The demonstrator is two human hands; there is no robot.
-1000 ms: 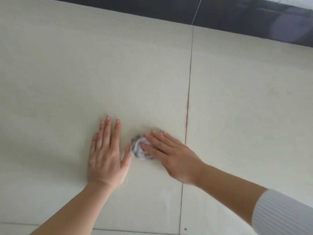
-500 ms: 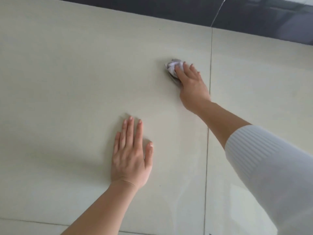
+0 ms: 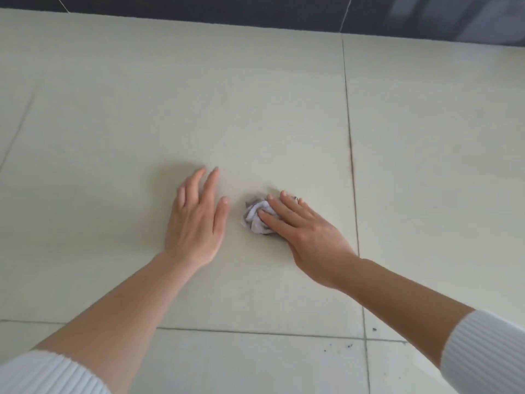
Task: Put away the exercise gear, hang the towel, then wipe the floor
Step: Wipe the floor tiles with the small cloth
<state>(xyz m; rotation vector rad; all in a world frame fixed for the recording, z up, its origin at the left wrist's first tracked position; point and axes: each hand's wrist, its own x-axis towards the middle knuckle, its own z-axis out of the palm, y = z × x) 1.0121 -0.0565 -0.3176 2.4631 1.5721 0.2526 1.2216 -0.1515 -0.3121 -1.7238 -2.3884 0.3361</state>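
Note:
A small crumpled white-and-grey rag (image 3: 254, 217) lies on the pale tiled floor (image 3: 255, 109) in the middle of the view. My right hand (image 3: 306, 231) presses down on the rag with its fingers laid over the rag's right side. My left hand (image 3: 196, 220) rests flat on the floor just left of the rag, fingers spread, holding nothing. Both forearms are bare, with white ribbed sleeves pushed up.
A dark baseboard or wall (image 3: 255, 9) runs along the far edge of the floor. A grout line with a brownish stain (image 3: 351, 157) runs just right of my right hand. Small dark specks (image 3: 349, 346) lie on the near tile at lower right.
My right hand has pulled the rag back from the far reach toward me, stopping beside my left hand. The left hand stayed planted on the floor.

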